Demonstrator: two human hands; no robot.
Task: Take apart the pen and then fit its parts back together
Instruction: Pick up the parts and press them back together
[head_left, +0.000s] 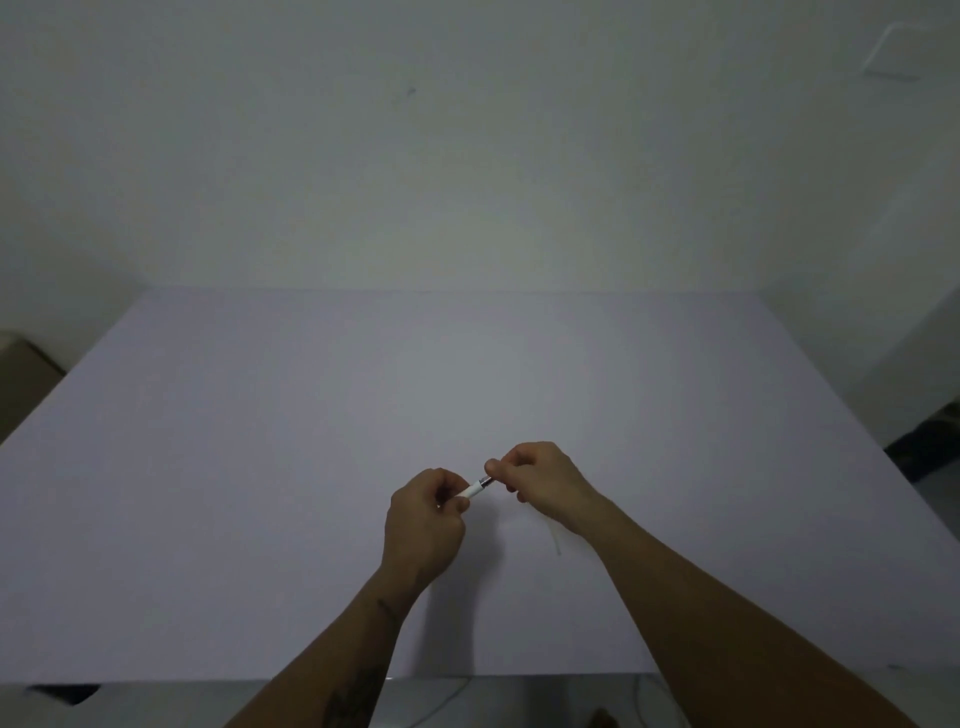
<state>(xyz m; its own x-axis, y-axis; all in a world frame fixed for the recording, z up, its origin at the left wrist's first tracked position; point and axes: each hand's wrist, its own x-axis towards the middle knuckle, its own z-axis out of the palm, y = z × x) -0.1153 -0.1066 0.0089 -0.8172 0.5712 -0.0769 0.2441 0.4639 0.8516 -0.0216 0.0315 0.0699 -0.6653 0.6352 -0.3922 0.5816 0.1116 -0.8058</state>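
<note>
Both hands are up over the near middle of the pale desk (260, 415), and the pen (477, 489) is caught between them, held just above the surface and angled up toward the right. The left hand (423, 525) has its fingers curled closed around the white barrel, only the short front end poking out. The right hand (540, 480) pinches the tip end, thumb and forefinger closed on the small metal-looking piece where the barrel ends. On the desk under the right wrist there lies a thin pale strip (551, 535), possibly the refill, though it is too faint to call for certain. If so, then 1 part is already out, and this looks like work at the tip joint: either the nose piece coming off or going back on, and the frame alone cannot settle which. Whichever it is, the next move calls for a steady counter-twist, left hand holding the barrel still while the right fingers turn the small piece along the pen's own line, kept straight so the thread does not bind. It is a tiny, smooth part in dim light, so a slip and a roll across the desk is the thing to watch for.
</note>
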